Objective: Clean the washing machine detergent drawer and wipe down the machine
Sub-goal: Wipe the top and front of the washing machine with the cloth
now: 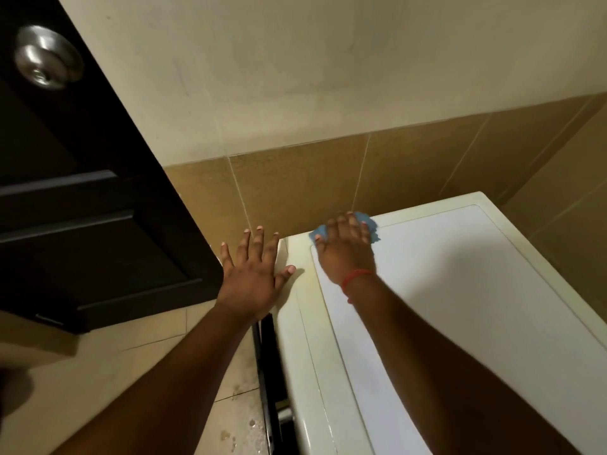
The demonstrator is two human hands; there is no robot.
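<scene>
Atop washing machine (460, 290), right hand (345, 254) presses bunched blue cloth (368, 224), orientation unclear.

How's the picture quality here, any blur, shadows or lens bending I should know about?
Head view: dim, warm light; the right hand on the blue cloth looks slightly motion-blurred; soft arm shadows fall across the washing machine top; wide-angle distortion slants the dark door and the wall tiles.

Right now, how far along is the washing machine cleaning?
Underway: the right hand presses a blue cloth on the far corner of the washing machine top, and the left hand lies spread at its edge. The top looks white; the detergent drawer is out of view.
</scene>
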